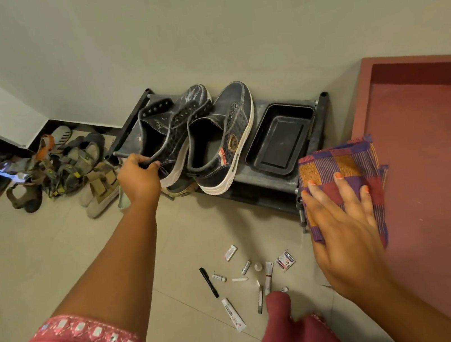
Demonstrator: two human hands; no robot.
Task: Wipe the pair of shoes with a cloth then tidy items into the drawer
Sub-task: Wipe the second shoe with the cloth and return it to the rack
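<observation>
So the left hand [138, 175] is gripping the heel collar of the left shoe [170, 129], fingers curled round the rim, tilting it up off the dark shoe rack [262, 170]. The other shoe [224, 141] sits just beside it on the rack, next to a black tray [279, 138]. The right hand [342, 229] lies flat with fingers spread on the checked cloth [341, 164] at the edge of the open red drawer [439, 166]. Pens and small tubes [250, 276] are scattered on the floor tiles [54, 257], sandals [70, 166] piled at left.
</observation>
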